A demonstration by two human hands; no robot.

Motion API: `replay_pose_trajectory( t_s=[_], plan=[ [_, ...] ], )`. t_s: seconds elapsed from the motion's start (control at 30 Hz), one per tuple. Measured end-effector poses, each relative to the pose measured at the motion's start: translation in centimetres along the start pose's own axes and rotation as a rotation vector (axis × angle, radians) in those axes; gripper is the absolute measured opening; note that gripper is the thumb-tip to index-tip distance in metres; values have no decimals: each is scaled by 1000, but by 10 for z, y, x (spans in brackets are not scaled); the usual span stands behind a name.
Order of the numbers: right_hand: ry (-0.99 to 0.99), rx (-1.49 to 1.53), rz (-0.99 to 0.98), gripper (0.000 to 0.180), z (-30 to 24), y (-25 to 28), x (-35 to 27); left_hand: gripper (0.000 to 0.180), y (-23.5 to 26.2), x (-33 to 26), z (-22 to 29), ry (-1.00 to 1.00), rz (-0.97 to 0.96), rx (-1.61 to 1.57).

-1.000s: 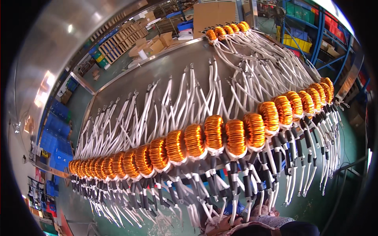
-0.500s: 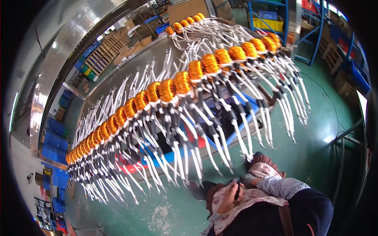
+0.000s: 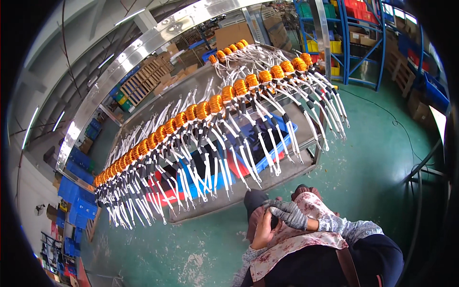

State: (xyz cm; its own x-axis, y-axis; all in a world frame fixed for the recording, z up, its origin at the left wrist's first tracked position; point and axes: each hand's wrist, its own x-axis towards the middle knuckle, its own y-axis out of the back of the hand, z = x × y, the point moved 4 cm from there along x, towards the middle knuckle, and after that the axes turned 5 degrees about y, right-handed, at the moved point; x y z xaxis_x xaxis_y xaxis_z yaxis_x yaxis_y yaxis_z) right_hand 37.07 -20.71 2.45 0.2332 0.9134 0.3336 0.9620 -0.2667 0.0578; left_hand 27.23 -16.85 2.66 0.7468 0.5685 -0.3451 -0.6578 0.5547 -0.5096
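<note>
Evidently left grip [image 3: 263, 232] holds a dark object [image 3: 274, 222], long axis hidden; right grip [image 3: 290, 216] unclear.

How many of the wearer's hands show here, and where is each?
2: the bare left hand and the gloved right hand, close together by the floral cloth, low in the picture. Some fingers are hidden.

The left hand [image 3: 262, 233] and gloved right hand [image 3: 290, 216] mostly hide a dark object [image 3: 274, 222]. White cables [image 3: 266, 152] partly cover a blue bin [image 3: 263, 164].
</note>
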Motion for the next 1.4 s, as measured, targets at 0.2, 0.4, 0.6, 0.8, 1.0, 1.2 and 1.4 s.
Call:
replay_pose_trajectory(
  t_s=[0.2,0.4,0.6,0.8,1.0,1.2,1.4],
  plan=[
    [-97,220,330,25,-82,48,20,23,-15,0,15,-54,-248,30],
    [292,-859,550,23,-162,135,103,21,2,29,-3,86,-247,116],
    [344,-1343,577,16,-147,187,172,23,30,47,-39,153,-307,137],
    [359,-1471,511,17,-146,188,195,24,44,69,-46,300,-297,137],
    [-9,-1642,410,19,-156,177,216,25,62,98,-62,117,-246,279],
    [6,-1675,454,21,-141,187,212,25,30,81,-28,266,-255,94],
    [88,-1720,551,24,-140,184,208,23,56,72,-35,242,-218,101]
  ],
)
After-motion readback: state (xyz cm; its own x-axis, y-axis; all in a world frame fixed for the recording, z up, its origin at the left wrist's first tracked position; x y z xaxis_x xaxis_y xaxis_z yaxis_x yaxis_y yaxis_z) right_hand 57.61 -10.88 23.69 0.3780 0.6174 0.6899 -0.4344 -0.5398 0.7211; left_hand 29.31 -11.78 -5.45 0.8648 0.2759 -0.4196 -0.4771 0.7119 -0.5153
